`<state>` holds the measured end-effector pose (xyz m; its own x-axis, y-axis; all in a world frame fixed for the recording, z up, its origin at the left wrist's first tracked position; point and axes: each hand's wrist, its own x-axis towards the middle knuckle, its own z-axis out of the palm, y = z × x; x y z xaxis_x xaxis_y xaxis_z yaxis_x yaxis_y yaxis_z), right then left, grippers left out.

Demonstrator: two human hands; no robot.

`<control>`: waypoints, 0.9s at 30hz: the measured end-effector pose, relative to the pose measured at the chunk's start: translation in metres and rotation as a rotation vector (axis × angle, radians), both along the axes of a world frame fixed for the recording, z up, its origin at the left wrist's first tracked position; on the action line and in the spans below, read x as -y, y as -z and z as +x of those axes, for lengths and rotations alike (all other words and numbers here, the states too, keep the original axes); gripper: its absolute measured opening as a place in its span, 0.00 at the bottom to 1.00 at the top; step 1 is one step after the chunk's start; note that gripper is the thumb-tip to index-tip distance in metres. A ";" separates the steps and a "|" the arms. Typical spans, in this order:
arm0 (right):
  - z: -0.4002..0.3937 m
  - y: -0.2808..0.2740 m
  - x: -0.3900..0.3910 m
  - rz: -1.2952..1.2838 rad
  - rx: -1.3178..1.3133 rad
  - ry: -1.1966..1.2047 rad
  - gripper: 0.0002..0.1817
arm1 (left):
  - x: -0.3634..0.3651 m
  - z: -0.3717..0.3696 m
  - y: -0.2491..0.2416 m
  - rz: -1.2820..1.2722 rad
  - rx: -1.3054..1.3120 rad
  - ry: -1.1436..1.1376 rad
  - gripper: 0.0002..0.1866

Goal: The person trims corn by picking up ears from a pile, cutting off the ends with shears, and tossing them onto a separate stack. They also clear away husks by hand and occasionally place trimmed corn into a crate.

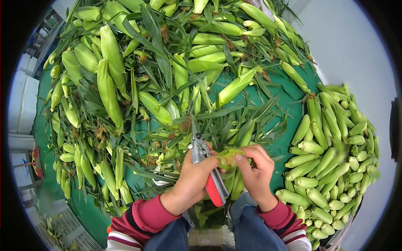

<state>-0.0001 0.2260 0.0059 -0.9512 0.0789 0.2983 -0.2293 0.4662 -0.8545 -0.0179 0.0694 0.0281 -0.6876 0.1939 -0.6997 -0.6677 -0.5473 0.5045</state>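
Note:
In the head view, my left hand (189,178) is closed around a pair of pruning shears (200,148). Their metal blades point up and away from me, and the red handle sticks out below the palm. Between my hands, above my lap, is a green ear of corn (228,158) with its pale yellowish end facing up. The fingers of my right hand (258,170) pinch that end, with the thumb on top. My left fingertips meet the ear from the other side; how firmly they grip it is hidden. Loose husk leaves (247,133) lie just beyond both hands.
A large heap of unhusked corn (109,62) with long leaves covers the left and far side of the green table (289,106). Trimmed ears (320,161) are piled at the right beside a pale wall (351,50). White crates (73,228) stand at the lower left.

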 end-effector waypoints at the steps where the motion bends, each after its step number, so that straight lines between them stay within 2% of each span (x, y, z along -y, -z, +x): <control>1: 0.003 0.006 0.001 -0.232 0.147 0.056 0.04 | 0.000 -0.001 0.001 0.001 0.037 -0.004 0.18; 3: 0.010 0.030 0.002 -0.698 0.434 0.174 0.02 | 0.002 -0.006 0.009 0.006 0.111 -0.009 0.16; 4: 0.009 0.036 0.004 -0.894 0.433 0.153 0.02 | 0.002 -0.006 0.020 0.009 0.126 -0.018 0.15; 7: 0.004 0.039 0.005 -1.261 0.534 0.151 0.05 | 0.009 -0.005 0.052 0.122 0.201 0.000 0.15; 8: 0.005 0.041 0.002 -1.304 0.523 0.109 0.06 | 0.010 -0.004 0.056 0.128 0.210 0.011 0.17; 11: 0.009 0.051 0.000 -1.431 0.529 0.177 0.03 | 0.010 -0.005 0.055 0.149 0.175 -0.017 0.18; 14: 0.010 0.059 -0.002 -1.588 0.560 0.205 0.05 | 0.012 -0.007 0.053 0.212 0.148 -0.039 0.18; 17: 0.009 0.058 -0.003 -1.575 0.584 0.146 0.06 | 0.017 -0.006 0.062 0.285 0.150 -0.059 0.17; 20: 0.009 0.065 -0.012 -1.365 0.594 -0.083 0.15 | 0.022 -0.004 0.061 0.296 0.147 -0.060 0.17; 23: 0.004 0.057 -0.022 -1.327 0.463 -0.135 0.28 | 0.024 -0.004 0.047 0.327 0.193 -0.094 0.17; 24: 0.008 0.064 -0.029 -1.325 0.451 -0.167 0.42 | 0.026 -0.001 0.049 0.449 0.073 -0.067 0.19; 27: 0.036 0.067 -0.042 -0.219 0.602 -0.464 0.47 | 0.021 -0.001 0.025 0.475 0.135 -0.115 0.20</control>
